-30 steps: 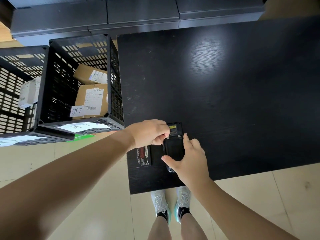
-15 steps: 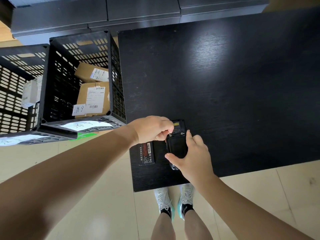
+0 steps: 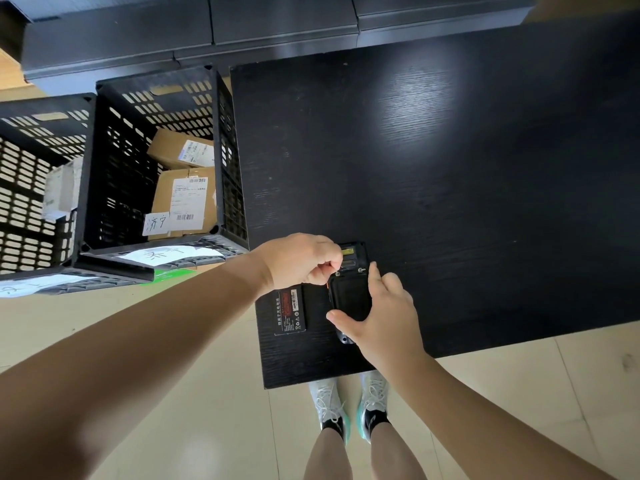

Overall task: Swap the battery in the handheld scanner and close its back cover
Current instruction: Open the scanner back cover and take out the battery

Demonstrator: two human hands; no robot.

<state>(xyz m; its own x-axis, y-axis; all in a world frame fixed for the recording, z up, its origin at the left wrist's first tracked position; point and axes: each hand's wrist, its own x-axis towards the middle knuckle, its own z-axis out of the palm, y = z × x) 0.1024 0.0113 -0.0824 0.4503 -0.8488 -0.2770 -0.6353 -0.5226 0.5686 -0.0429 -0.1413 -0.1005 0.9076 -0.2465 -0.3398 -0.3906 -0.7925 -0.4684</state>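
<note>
Little has shifted against the earlier view: both hands remain on the device, and the left fingertips have closed in tighter at the cover's upper left corner.

Item 1, right hand [image 3: 384,317]. Thumb and forefinger spread into a wide fork, bracketing the lower half of the handheld scanner [image 3: 350,292] and steadying it against the table [image 3: 450,168]. Remaining fingers hidden.

Item 2, handheld scanner. Lies back-up near the table's near left corner, back cover [image 3: 349,299] in place over the compartment; two small screws or latches show at its top edge. Whether the cover is fully seated cannot be told.

Item 3, battery [image 3: 290,311]. Loose pack, label up, just beside the scanner on its left, not touching it. Probably the removed one.

Item 4, left hand [image 3: 298,261]. Fingers curled and pressed together, tips pinching at the left fastener; what they grip is hidden.

Item 5, crates [image 3: 104,161]. Black, slotted, on the floor left of the table, holding labelled cardboard parcels [image 3: 183,199].

Risks, as judged: uneven tightening on one corner could leave the cover cocked; the scanner may skid on the smooth top if the right hand loosens; a small fastener, if dropped, would be hard to find on black wood; the loose battery sits close to the edge and could be knocked off.
</note>
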